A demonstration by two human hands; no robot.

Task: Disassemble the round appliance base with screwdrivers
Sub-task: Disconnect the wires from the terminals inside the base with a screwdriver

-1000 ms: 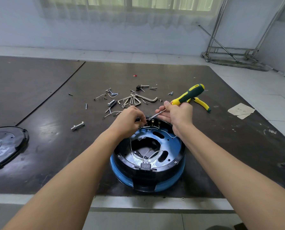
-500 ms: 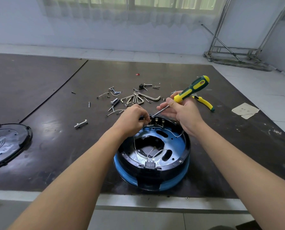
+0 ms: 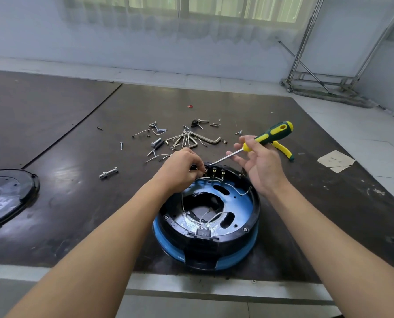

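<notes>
Scattered across the dark table [image 3: 76,198] beyond the work: a fanned set of hex keys [image 3: 191,139], loose screws and bent wire bits, a larger bolt [image 3: 108,173] off to the left, and yellow-handled pliers [image 3: 283,149] lying just behind the right hand. At the far left, cut off by the frame edge, a black round cover [image 3: 5,198]. On the right edge of the table, a torn scrap of paper [image 3: 335,160]. Nothing blocking the path to the round appliance base [image 3: 207,216], sitting open side up near the front table edge, blue shell below, black ring above, white wires looping inside.

Held in the right hand [image 3: 260,166]: a green and yellow screwdriver [image 3: 269,134], pinched near the collar by thumb and fingertips, remaining fingers spread loose. Long axis slanting from handle at upper right down to tip at lower left, pointing into the terminal block on the base's far rim.

Left hand [image 3: 182,168] curled closed at that same rim, fingertips pinched on something small beside the terminals; what exactly, impossible to tell, hidden under the fingers. Screwdriver tip contact likewise hard to make out
</notes>
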